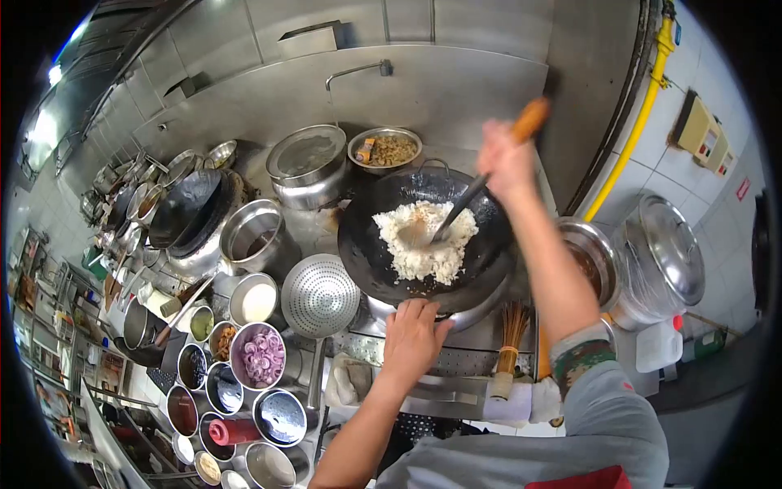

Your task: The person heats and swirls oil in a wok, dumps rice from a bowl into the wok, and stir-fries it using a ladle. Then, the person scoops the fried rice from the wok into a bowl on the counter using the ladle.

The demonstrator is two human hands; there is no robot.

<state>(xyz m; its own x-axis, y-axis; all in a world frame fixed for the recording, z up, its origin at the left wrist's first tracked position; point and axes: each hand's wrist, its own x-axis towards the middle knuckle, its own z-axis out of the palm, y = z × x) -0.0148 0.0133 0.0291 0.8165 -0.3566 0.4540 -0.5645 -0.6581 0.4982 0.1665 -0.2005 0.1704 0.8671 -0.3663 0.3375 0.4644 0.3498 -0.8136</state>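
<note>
A dark wok [366, 253] sits on the stove with a mound of white rice [432, 259] in it, browned in one spot. My right hand [509, 161] is wrapped round the long handle of a ladle [467, 198], above the wok's right side; its wooden end [531, 119] sticks out past the hand, and its bowl is down in the rice. At the wok's near rim my left hand [414, 338] rests with its fingers on the edge. Whether it grips a cloth or handle there is not visible.
A perforated strainer [320, 295] lies left of the wok. Further left stand a bowl of sliced onions [259, 356], a red bottle [233, 431] and several containers. Behind are a lidded pot [306, 155] and a brown-filled bowl [384, 150]. A bamboo brush [509, 346] stands near the front.
</note>
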